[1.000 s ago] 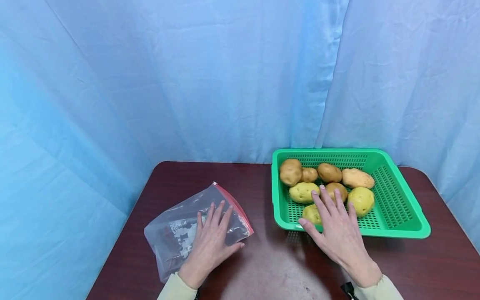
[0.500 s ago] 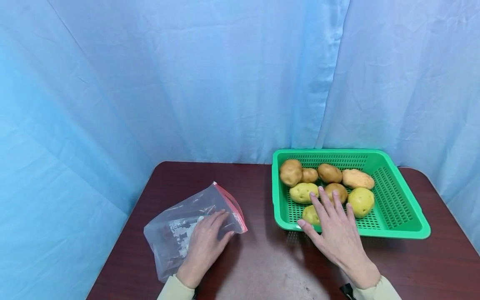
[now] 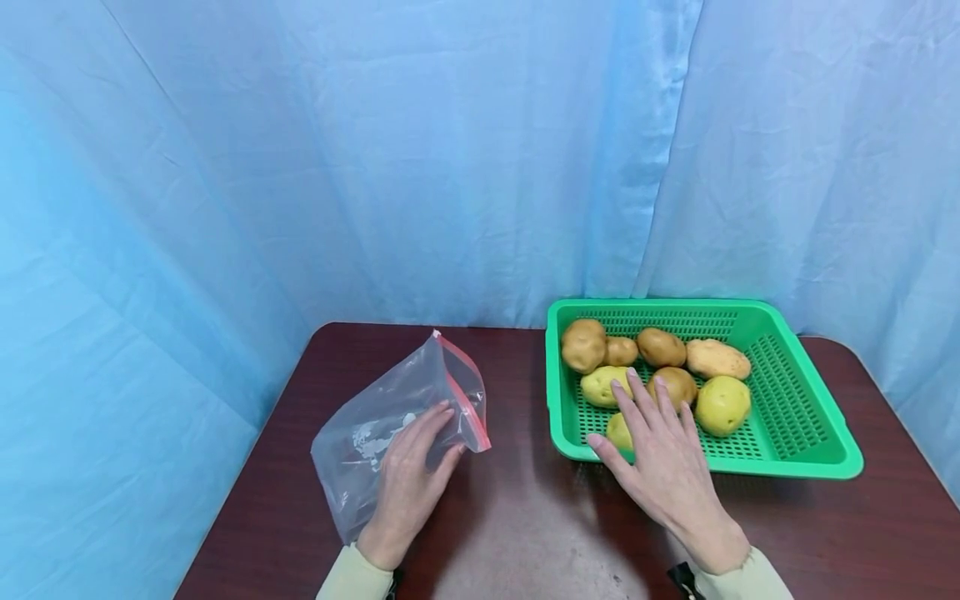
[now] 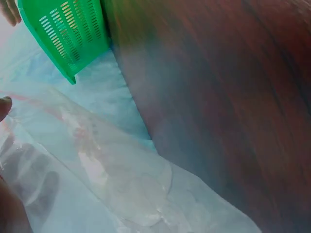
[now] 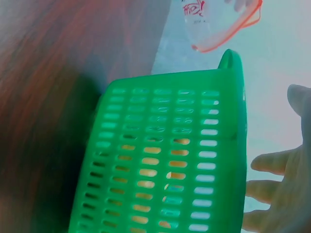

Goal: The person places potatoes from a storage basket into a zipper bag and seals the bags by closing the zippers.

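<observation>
On the left of the head view, a clear zip bag point(image 3: 352, 450) with a red zip edge point(image 3: 463, 400) slants up from the table, its mouth gaping to the right. My left hand point(image 3: 408, 479) grips it near the mouth, thumb low and fingers bent over the top. The film fills the lower left wrist view point(image 4: 131, 179). My right hand point(image 3: 667, 475) is spread with nothing in it, over the near rim of a green basket point(image 3: 832, 417). Brown potatoes point(image 3: 583, 346) and yellow potatoes point(image 3: 722, 406) lie in the basket; my right fingers partly hide some.
The dark wooden table point(image 3: 540, 533) runs between bag and basket. A light blue curtain point(image 3: 480, 167) hangs behind the table and along its left side. The basket stands near the back right, its slotted wall point(image 5: 160, 160) close in the right wrist view.
My left fingers, flat over the bag a second ago, have bent and taken hold of it. The bag has risen and shifted right, its mouth parting. My right hand has moved slightly left.
</observation>
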`<action>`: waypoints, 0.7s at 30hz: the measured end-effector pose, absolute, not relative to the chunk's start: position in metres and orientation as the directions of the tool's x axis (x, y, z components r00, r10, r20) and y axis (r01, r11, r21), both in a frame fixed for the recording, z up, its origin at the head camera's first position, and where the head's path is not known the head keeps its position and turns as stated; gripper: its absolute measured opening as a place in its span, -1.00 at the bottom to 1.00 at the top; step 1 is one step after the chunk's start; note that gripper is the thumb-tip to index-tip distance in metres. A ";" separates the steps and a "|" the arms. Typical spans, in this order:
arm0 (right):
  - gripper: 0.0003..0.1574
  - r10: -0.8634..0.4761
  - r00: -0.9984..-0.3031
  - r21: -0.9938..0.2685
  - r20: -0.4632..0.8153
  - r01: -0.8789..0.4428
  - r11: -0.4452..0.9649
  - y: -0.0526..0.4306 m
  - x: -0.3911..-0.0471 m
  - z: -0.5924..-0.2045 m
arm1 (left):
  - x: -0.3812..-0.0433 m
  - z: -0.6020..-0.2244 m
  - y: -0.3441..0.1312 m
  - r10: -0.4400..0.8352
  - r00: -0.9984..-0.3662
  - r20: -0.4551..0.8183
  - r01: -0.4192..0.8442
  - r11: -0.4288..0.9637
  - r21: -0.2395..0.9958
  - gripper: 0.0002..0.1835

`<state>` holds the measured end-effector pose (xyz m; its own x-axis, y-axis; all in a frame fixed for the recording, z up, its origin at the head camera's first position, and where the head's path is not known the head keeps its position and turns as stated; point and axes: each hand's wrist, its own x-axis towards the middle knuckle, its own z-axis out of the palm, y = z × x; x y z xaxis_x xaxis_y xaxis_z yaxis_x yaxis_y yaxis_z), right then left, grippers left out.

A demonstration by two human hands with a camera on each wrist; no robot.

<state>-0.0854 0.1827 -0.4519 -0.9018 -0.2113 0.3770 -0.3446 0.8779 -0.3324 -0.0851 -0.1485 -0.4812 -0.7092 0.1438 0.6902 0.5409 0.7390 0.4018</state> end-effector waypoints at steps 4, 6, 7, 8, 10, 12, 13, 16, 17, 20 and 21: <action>-0.04 -0.202 -0.905 -0.382 0.375 -0.349 0.856 0.176 -0.088 -0.447 | -0.085 -0.477 -0.145 0.145 -0.701 0.699 0.568 0.707 0.422 -0.34; -0.06 -0.193 -0.907 -0.411 0.373 -0.348 0.842 0.172 -0.089 -0.444 | -0.085 -0.475 -0.142 0.151 -0.693 0.705 0.585 0.689 0.428 -0.34; -0.07 -0.189 -0.909 -0.428 0.372 -0.349 0.834 0.170 -0.091 -0.443 | -0.085 -0.474 -0.141 0.154 -0.687 0.710 0.594 0.682 0.426 -0.33; -0.08 -0.185 -0.911 -0.445 0.369 -0.349 0.825 0.168 -0.092 -0.441 | -0.085 -0.474 -0.139 0.157 -0.682 0.714 0.603 0.673 0.428 -0.34; -0.11 -0.179 -0.915 -0.478 0.361 -0.346 0.807 0.164 -0.094 -0.438 | -0.084 -0.473 -0.137 0.162 -0.671 0.723 0.621 0.655 0.430 -0.37; -0.13 -0.177 -0.919 -0.502 0.353 -0.346 0.793 0.160 -0.097 -0.436 | -0.084 -0.473 -0.134 0.170 -0.665 0.727 0.634 0.643 0.429 -0.41; -0.14 -0.177 -0.919 -0.511 0.352 -0.348 0.786 0.158 -0.099 -0.435 | -0.084 -0.473 -0.133 0.176 -0.659 0.731 0.643 0.636 0.426 -0.44; -0.16 -0.184 -0.915 -0.532 0.359 -0.362 0.766 0.151 -0.104 -0.433 | -0.084 -0.473 -0.130 0.194 -0.649 0.736 0.664 0.616 0.424 -0.48; -0.17 -0.186 -0.916 -0.540 0.356 -0.364 0.759 0.149 -0.106 -0.433 | -0.084 -0.473 -0.129 0.200 -0.645 0.738 0.670 0.612 0.420 -0.49; -0.17 -0.199 -0.913 -0.559 0.355 -0.378 0.738 0.142 -0.111 -0.432 | -0.085 -0.474 -0.127 0.212 -0.622 0.754 0.695 0.594 0.406 -0.54; -0.16 -0.202 -0.914 -0.564 0.351 -0.379 0.734 0.140 -0.112 -0.432 | -0.085 -0.473 -0.126 0.215 -0.615 0.759 0.702 0.588 0.402 -0.56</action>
